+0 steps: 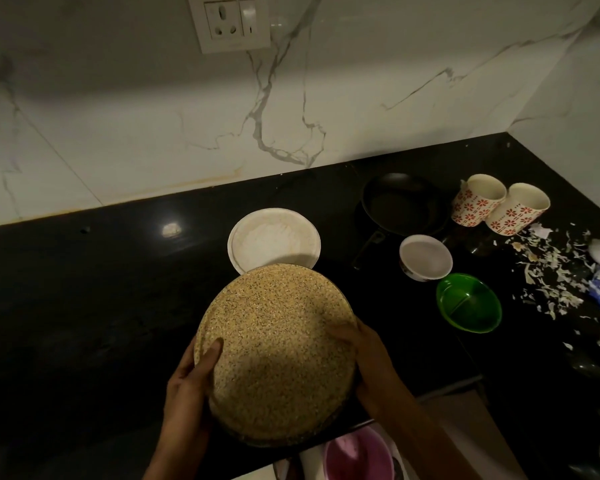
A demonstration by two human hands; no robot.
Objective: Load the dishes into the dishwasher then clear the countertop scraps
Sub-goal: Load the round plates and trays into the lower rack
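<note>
A black stone countertop (84,306) runs along a white veined marble wall with a socket plate (234,22) set high in it, and the light is dim and yellow. Both hands are on a large round speckled plate (274,351) held tilted above the near edge of the counter: the left hand (187,382) curls round its left rim with the thumb pressed on the face, and the right hand (368,355) grips the right rim, fingers wrapped behind it. Just beyond the plate, a white plate (274,239) lies flat on the counter, partly hidden by the speckled one. To the right sit a black frying pan (402,204), two flowered mugs (499,204) lying on their sides and touching, a small white bowl (425,258) and a green bowl (468,303). Pale scraps (548,271) are strewn across the far right of the counter, near some white and blue crockery at the frame's edge that is too cut off to name. Below the counter edge a pink cup (357,455) appears to stand in what is probably the dishwasher rack, though little of it shows. The step in hand looks like the loading of the dishes, with this plate on its way from the counter. The next move would call for lowering it past the counter lip and turning it on edge to fit a slot, clear of the pink cup. Most dishes and all the scraps remain.
</note>
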